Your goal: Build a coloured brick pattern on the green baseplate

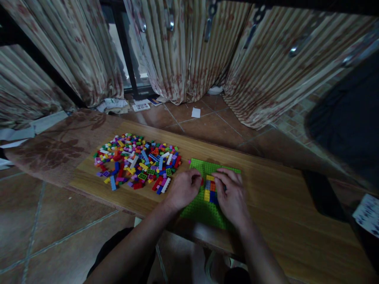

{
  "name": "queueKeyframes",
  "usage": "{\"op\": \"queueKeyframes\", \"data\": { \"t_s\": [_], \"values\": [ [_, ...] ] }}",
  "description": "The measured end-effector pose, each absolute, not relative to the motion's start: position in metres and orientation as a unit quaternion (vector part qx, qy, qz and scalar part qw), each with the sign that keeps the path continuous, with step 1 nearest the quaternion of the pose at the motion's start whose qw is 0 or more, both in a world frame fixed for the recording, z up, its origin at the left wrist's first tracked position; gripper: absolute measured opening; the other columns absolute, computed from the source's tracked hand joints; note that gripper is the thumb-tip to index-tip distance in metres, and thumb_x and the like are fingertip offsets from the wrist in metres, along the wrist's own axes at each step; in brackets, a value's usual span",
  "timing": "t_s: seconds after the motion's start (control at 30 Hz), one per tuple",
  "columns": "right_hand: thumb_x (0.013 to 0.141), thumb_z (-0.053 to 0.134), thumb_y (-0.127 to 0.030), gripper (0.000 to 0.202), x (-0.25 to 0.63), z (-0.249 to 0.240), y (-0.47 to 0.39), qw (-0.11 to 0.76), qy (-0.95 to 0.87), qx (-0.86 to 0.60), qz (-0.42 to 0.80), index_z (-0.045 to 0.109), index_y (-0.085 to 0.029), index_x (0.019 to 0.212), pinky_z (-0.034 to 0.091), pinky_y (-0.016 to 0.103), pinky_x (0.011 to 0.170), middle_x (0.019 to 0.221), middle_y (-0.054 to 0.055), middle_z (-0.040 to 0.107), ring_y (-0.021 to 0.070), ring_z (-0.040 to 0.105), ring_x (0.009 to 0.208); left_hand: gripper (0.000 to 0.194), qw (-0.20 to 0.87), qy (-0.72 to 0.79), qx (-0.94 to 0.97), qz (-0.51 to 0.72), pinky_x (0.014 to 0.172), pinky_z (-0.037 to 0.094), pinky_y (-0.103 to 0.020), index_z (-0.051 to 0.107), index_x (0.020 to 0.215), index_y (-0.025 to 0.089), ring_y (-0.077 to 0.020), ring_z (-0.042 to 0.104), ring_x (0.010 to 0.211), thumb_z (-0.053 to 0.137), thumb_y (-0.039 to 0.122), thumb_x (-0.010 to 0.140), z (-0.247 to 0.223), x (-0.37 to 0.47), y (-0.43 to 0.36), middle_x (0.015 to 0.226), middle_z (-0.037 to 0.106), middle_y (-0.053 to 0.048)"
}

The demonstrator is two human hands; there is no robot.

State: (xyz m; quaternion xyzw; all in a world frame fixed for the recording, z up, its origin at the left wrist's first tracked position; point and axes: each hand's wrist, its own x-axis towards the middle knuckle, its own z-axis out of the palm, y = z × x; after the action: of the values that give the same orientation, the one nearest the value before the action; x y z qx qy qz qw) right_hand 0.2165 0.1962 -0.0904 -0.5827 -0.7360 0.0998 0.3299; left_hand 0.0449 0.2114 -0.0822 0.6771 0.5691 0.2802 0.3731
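Note:
A green baseplate (204, 211) lies on the wooden board (272, 189) in front of me. A small cluster of bricks (209, 190), yellow, blue, grey and orange, is stuck on it near the middle. My left hand (183, 189) rests on the plate's left edge, fingers curled beside the cluster. My right hand (232, 195) lies over the plate's right half, its fingertips touching the top of the cluster. Whether either hand pinches a loose brick is hidden by the fingers. A heap of several loose coloured bricks (136, 161) spreads to the left.
The board sits on a patterned cloth (59, 146) over a low surface. Tiled floor (207, 122) with scattered papers (114, 104) lies beyond, then striped curtains (189, 51). A dark object (349, 114) stands at the right, and a printed card (368, 213) by the right edge.

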Motion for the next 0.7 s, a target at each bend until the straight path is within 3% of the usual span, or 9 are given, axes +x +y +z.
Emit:
{"op": "queueKeyframes", "data": {
  "t_s": [0.13,0.33,0.7],
  "values": [
    [0.095,0.046,-0.025,0.024,0.2198,-0.0877,0.1974,0.371,-0.712,-0.589,0.097,0.069,-0.02,0.098,0.047,0.042,0.09,0.105,0.008,0.065,0.0236,0.056,0.102,0.016,0.37,0.566,0.69,0.26,0.059,0.04,-0.023,0.066,0.088,0.018,-0.0127,0.058,0.064,0.053,0.027,0.088,-0.0786,0.0457,0.2078,0.074,0.066,0.0],
    [0.094,0.047,-0.025,0.022,0.2233,-0.0855,0.1976,0.396,-0.698,-0.588,0.1,0.069,-0.021,0.096,0.047,0.041,0.089,0.1,0.008,0.066,0.0226,0.058,0.098,0.012,0.358,0.566,0.701,0.244,0.062,0.041,-0.022,0.065,0.09,0.017,-0.0122,0.06,0.068,0.056,0.014,0.082,-0.0799,0.0439,0.2076,0.076,0.066,0.0],
    [0.093,0.049,-0.026,0.021,0.2227,-0.0846,0.1954,0.417,-0.688,-0.576,0.143,0.069,-0.021,0.095,0.049,0.038,0.088,0.1,0.007,0.066,0.0213,0.061,0.097,0.012,0.332,0.538,0.744,0.217,0.065,0.042,-0.022,0.065,0.083,0.018,-0.013,0.06,0.073,0.055,0.011,0.082,-0.0791,0.0412,0.2088,0.081,0.065,-0.001]
  ]
}}
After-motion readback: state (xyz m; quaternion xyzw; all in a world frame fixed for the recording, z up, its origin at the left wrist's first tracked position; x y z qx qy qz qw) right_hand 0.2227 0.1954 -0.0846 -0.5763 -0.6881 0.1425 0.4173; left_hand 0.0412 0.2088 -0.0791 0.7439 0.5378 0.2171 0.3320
